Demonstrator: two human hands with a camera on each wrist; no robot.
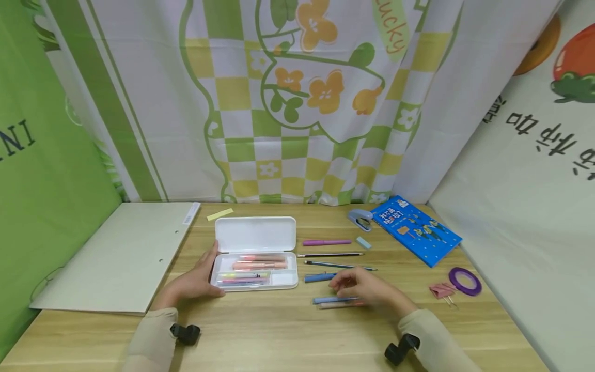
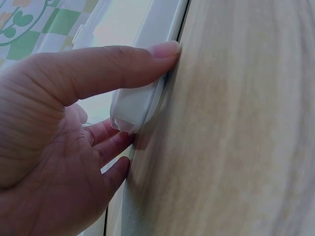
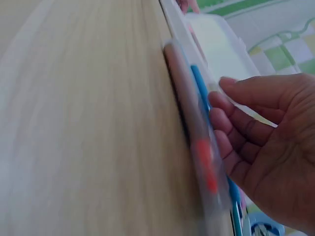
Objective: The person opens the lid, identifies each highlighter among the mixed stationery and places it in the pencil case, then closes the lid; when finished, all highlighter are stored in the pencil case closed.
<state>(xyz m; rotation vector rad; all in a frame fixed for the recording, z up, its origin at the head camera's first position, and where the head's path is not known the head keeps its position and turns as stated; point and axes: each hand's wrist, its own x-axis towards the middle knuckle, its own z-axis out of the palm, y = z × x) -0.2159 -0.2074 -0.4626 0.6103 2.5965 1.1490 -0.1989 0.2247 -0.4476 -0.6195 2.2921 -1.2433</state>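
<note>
A white pencil case [image 1: 255, 235] lies with its lid raised, holding several pink pens [image 1: 260, 265] and a clear packet of coloured pens [image 1: 244, 279]. My left hand [image 1: 200, 276] grips its left end, the thumb [image 2: 123, 66] along the front side and the fingers around the corner. My right hand [image 1: 367, 287] hovers over the pens right of the case, fingers loosely bent, nothing between thumb and fingertips. Beneath and beside it lie a blue pen [image 1: 318, 277], a light blue pen [image 1: 331, 299] and a beige pen [image 3: 184, 83] with a clear, red-marked end.
Behind the right hand lie two pencils [image 1: 332, 254], a purple pen [image 1: 327, 242] and a small blue eraser [image 1: 363, 242]. Farther right are a stapler [image 1: 360, 219], blue booklet [image 1: 418, 232], binder clip [image 1: 441, 291] and purple tape roll [image 1: 465, 270]. A large board [image 1: 116, 253] covers the left.
</note>
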